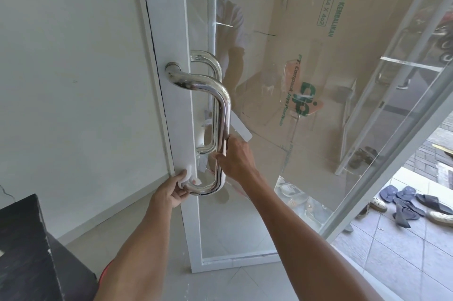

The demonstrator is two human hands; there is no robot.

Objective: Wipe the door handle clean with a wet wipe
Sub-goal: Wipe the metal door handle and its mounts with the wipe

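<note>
Grey floor tiles (245, 283) lie down low, with a dark cabinet (24, 251) on the left. The left hand (169, 194) pinches a white wet wipe (187, 177) and presses it on the bottom bend of the shiny door handle (224, 109). Just above, the right hand (236, 157) curls its fingers round the handle's tall bar. The handle sits on a glass door (228, 232). Behind the glass stands a big cardboard box (343, 55). Far right, sandals (414, 202) lie outside.

Probably shopfront entrance: glass door (241, 222), cardboard boxes (318, 18) behind, sandals (414, 205) on tiled floor (392, 266) outside.
</note>
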